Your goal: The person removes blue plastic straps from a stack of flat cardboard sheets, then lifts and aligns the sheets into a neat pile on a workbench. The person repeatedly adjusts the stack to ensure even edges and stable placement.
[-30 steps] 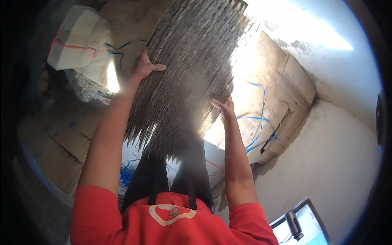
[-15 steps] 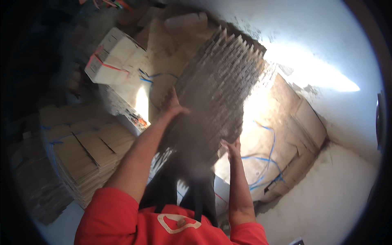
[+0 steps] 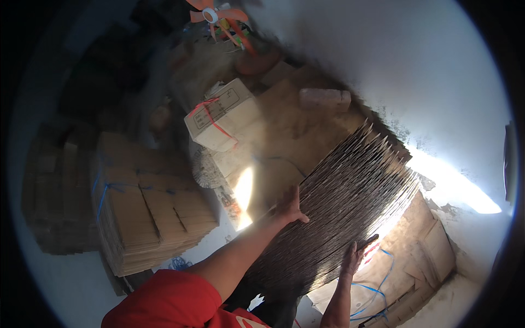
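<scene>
A thick stack of flattened cardboard sheets (image 3: 339, 191), its many edges facing me, slants from the lower middle up to the right. My left hand (image 3: 291, 206) presses against its left side, thumb reaching over the edges and fingers along the far side. Against the right side lies my right hand (image 3: 358, 256), fingers bent around that side. Together the two hands clasp the stack between them. Its lower end lies close to my legs. Beneath and behind it is a flat brown cardboard surface (image 3: 287, 117).
On the left stands a pile of folded cartons (image 3: 136, 202) tied with blue strap. A pale carton with red strap (image 3: 221, 117) sits beyond my left hand. An orange fan (image 3: 219, 15) stands at the back. Loose blue strap (image 3: 385, 292) lies right, near a white wall (image 3: 437, 82).
The view has shifted, so the stack and both hands appear lower and farther right. The fan now shows fully. Both hands stay on the stack's sides.
</scene>
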Motion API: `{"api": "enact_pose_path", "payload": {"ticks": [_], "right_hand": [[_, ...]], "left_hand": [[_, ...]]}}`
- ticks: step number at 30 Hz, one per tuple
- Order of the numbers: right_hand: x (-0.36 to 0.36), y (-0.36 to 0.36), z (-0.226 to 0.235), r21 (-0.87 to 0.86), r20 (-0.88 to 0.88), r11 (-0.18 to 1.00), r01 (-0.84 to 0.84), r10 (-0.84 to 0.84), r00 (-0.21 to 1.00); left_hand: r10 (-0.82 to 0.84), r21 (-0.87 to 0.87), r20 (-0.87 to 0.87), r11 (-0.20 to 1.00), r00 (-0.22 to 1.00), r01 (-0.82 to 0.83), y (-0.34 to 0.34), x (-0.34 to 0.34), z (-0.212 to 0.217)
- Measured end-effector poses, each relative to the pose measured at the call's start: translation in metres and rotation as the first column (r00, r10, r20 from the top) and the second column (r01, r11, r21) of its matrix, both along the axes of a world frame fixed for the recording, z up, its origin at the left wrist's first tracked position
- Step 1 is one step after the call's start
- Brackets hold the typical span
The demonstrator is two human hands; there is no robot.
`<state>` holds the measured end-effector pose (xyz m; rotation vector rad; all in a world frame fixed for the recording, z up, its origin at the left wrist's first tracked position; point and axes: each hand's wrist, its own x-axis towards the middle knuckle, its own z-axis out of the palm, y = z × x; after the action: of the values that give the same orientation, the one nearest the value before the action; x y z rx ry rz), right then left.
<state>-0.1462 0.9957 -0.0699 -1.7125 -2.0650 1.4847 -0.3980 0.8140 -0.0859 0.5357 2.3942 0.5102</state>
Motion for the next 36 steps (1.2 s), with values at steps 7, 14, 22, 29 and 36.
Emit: {"api": "enact_pose_path", "payload": {"ticks": [7,14,22,29,36], "right_hand": [[-0.063,0.023,0.011,0.652,-0.057,0.670,-0.354,0.509,0.859],[-0.201,0.000,0.018,0.591,0.290,0.260,-0.764,0.815,0.501],[-0.244,-0.023,0.036,0.664,0.234,0.179,-0.725,0.872,0.430],[-0.242,-0.009,-0.004,0.637,0.249,0.219,-0.739,0.849,0.466],[-0.153,0.066,0.050,0.546,0.241,0.603,-0.581,0.552,0.798]], "left_hand": [[0.088,0.004,0.172,0.996,0.981,-0.090,0.017,0.001,0.028],[-0.053,-0.010,0.007,0.999,0.999,0.053,0.032,-0.008,0.044],[-0.054,-0.014,0.018,0.998,0.998,0.054,0.012,-0.015,0.036],[-0.057,0.201,0.153,0.979,0.987,0.025,0.027,-0.007,0.037],[0.036,-0.080,0.040,0.996,0.999,-0.033,0.009,-0.010,0.023]]}}
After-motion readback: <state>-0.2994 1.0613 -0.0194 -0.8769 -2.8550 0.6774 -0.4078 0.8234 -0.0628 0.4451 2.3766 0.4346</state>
